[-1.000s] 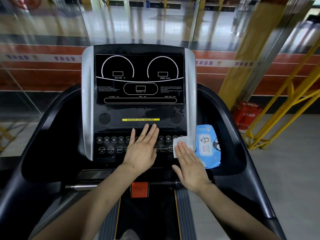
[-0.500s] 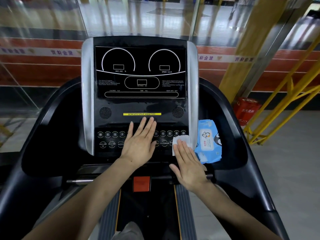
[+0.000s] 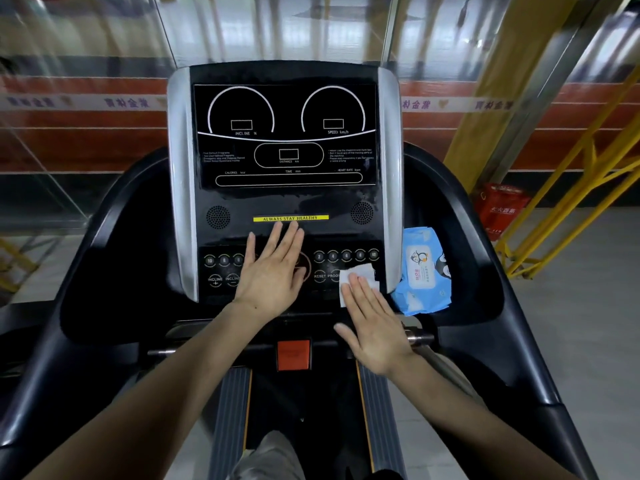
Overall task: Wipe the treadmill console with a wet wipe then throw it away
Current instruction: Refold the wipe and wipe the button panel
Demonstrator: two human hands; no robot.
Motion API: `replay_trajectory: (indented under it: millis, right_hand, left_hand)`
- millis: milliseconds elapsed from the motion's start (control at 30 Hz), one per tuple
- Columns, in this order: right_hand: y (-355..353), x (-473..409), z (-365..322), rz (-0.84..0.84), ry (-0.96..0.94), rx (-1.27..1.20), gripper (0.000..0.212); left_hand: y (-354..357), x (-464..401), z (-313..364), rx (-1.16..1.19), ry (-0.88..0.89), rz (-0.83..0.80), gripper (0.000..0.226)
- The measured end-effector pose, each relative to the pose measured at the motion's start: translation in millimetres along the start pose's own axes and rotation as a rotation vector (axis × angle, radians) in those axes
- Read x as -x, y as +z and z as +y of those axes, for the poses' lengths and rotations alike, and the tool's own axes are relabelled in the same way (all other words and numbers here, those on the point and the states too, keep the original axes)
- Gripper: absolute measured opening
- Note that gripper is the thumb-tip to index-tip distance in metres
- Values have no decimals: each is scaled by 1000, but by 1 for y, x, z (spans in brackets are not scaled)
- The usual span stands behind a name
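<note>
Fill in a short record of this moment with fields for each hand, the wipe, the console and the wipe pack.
left hand: flat, fingers straight, resting on the button panel
right hand: flat, fingers pressing the wet wipe
wet wipe: white, crumpled, on the panel's lower right buttons
treadmill console: black, display unlit, smears below the screen
wipe pack: blue, in the tray right of the console

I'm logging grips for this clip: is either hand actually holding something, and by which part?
Nothing is gripped. The right hand presses the wet wipe flat on the console with straight fingers over its lower half; the left hand lies flat on the buttons.
</note>
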State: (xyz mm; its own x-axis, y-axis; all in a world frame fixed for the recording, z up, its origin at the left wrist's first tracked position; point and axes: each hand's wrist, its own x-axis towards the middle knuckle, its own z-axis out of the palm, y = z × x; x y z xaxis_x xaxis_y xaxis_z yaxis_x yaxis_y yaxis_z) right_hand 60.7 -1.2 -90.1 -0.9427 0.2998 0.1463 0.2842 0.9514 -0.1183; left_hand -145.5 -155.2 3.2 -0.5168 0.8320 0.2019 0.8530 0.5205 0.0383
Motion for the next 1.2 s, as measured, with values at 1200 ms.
replay_trajectory:
  millis: [1200]
  right_hand:
    - [-66, -78, 27, -97, -470, 286, 77]
  left_hand:
    - [1, 21, -33, 3, -25, -23, 74]
